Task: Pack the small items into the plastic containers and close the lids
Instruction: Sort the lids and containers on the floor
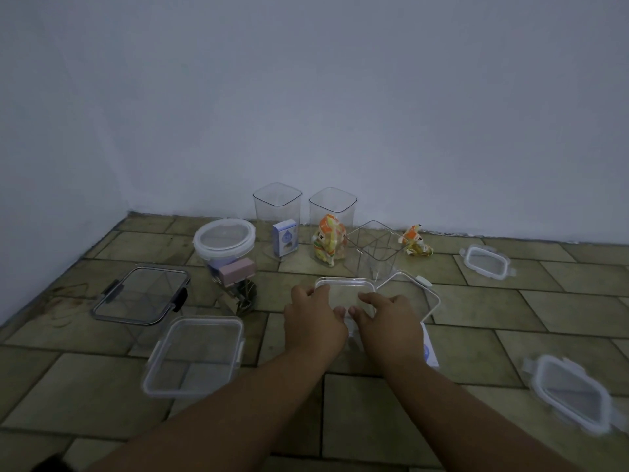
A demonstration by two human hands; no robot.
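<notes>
A clear square lid (343, 290) lies on top of a clear container on the tiled floor, right in front of me. My left hand (315, 318) grips the lid's left side and my right hand (384, 318) grips its right side, fingers curled over the edges. The container under the lid is mostly hidden by my hands. Behind stand two tall clear empty containers (277, 206) (332, 209), a small blue-and-white box (285, 239), an orange-and-yellow snack packet (329, 243) and a second packet (416, 245).
A round lidded tub (224, 240) holds pink and lilac items. A clear open box (372, 248) stands behind the lid. Loose lids lie around: dark-clipped (141, 294), white-clipped (195, 356), small far right (486, 262), near right (571, 393). Another lid (422, 291) leans by my right hand.
</notes>
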